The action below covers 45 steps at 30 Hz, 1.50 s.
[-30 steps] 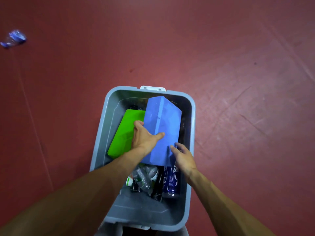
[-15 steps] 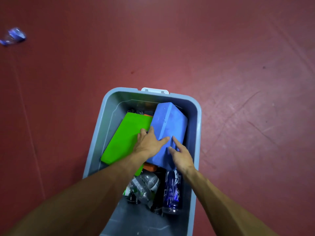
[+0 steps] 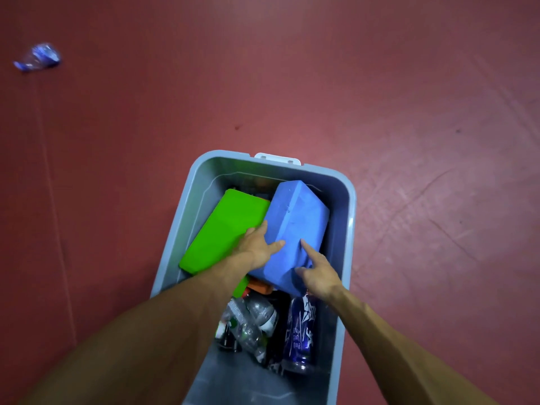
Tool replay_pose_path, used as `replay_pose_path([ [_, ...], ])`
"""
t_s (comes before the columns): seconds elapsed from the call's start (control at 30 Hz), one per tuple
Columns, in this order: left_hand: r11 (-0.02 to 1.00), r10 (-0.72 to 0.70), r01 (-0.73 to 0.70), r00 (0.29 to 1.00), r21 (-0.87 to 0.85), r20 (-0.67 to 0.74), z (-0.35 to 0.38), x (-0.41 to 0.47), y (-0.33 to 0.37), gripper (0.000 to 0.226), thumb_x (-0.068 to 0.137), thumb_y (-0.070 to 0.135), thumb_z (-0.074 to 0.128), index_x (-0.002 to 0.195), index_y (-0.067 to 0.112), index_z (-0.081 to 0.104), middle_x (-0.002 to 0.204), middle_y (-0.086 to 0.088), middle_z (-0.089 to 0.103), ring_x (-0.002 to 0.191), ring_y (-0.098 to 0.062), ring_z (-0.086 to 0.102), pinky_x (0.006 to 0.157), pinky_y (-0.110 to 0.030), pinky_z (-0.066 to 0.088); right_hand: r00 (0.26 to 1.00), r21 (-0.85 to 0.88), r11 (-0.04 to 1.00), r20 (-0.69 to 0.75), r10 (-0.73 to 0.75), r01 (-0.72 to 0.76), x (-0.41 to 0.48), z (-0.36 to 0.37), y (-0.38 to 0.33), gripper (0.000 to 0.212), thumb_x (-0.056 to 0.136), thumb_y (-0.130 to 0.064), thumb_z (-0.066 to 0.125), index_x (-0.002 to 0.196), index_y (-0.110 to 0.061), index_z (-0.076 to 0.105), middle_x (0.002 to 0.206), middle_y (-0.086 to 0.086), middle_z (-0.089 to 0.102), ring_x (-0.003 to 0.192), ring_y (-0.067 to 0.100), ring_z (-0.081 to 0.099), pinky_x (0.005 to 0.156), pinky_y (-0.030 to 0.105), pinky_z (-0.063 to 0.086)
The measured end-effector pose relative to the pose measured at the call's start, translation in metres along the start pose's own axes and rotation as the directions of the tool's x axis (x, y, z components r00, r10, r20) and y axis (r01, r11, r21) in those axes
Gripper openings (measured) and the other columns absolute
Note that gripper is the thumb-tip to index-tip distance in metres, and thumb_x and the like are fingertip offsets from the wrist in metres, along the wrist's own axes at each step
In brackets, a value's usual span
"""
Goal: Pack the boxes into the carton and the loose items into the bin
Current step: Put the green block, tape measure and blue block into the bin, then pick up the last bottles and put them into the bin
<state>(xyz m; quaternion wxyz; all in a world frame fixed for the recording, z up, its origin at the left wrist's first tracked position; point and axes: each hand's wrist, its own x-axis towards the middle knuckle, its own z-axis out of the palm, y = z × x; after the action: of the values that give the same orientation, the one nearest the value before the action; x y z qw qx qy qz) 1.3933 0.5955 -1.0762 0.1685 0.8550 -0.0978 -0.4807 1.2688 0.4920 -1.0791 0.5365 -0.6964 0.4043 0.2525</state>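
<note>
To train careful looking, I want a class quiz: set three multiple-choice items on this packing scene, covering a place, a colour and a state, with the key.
1. Where does the crumpled clear plastic bottle outside the grey plastic bin lie?
A. on the red floor, far to the bin's left
B. on the bin's rim
C. on a forearm

2. What colour is the flat foam block beside the blue foam block?
A. yellow
B. green
C. white

3. How is the blue foam block handled?
A. no hand touches it
B. one hand alone touches it
C. the left hand and the right hand both touch it

Key: A, the bottle lies alone on the floor; B, the block's broad face is bright green; C, fingers of both hands rest on the block.
</note>
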Motion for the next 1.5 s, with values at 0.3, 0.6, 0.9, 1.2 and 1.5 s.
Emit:
replay_pose_path([
  [0.3,0.925,-0.066,-0.003,0.983,-0.381,-0.17,-0.11,-0.097,-0.039,0.048,0.091,0.029,0.059,0.135,0.011,0.05,0.136,-0.008,0.054,0.122,-0.022,0.053,0.103,-0.029,0.04,0.979,-0.152,0.988,-0.193,-0.062,0.032,-0.076,0.012,-0.112,0.041,0.092,-0.008,0.048,0.133,-0.011,0.054,0.137,0.015,0.054,0.122,0.027,0.054,0.098,0.027,0.039],
  [0.6,0.799,-0.164,-0.035,0.948,-0.601,-0.273,-0.302,-0.189,-0.233,0.023,0.067,0.037,0.063,0.089,0.031,0.062,0.11,-0.003,0.07,0.109,-0.023,0.062,0.101,-0.039,0.047,0.966,-0.329,0.924,-0.099,-0.239,0.195,-0.12,0.206,-0.327,0.034,0.087,-0.007,0.052,0.12,-0.005,0.062,0.116,0.016,0.068,0.11,0.03,0.062,0.094,0.033,0.045],
  [0.9,0.668,-0.389,-0.037,0.834,-0.743,-0.391,-0.522,-0.289,-0.535,0.006,0.083,0.018,0.066,0.084,0.024,0.065,0.108,-0.01,0.069,0.108,-0.029,0.063,0.101,-0.039,0.046,0.934,-0.317,0.879,0.123,-0.334,0.356,-0.161,0.512,-0.561,0.039,0.086,-0.013,0.056,0.125,-0.009,0.057,0.116,0.011,0.067,0.089,0.02,0.058,0.098,0.038,0.047],
  [1.2,0.611,-0.524,-0.08,0.705,-0.787,-0.479,-0.672,-0.354,-0.655,0.002,0.075,0.029,0.063,0.076,0.027,0.062,0.101,-0.001,0.067,0.105,-0.023,0.063,0.1,-0.04,0.047,0.871,-0.376,0.79,0.285,-0.399,0.485,-0.185,0.638,-0.725,0.034,0.09,-0.011,0.056,0.124,-0.01,0.059,0.121,0.008,0.065,0.112,0.023,0.059,0.085,0.021,0.039],
  [1.5,0.654,-0.534,-0.011,0.701,-0.756,-0.473,-0.802,-0.238,-0.67,0.025,0.087,0.017,0.061,0.112,0.015,0.063,0.111,-0.003,0.065,0.109,-0.02,0.059,0.093,-0.025,0.041,0.906,-0.425,0.807,0.292,-0.307,0.411,-0.067,0.657,-0.831,0.035,0.088,-0.013,0.058,0.123,-0.01,0.06,0.119,0.011,0.067,0.11,0.026,0.061,0.093,0.028,0.043],
])
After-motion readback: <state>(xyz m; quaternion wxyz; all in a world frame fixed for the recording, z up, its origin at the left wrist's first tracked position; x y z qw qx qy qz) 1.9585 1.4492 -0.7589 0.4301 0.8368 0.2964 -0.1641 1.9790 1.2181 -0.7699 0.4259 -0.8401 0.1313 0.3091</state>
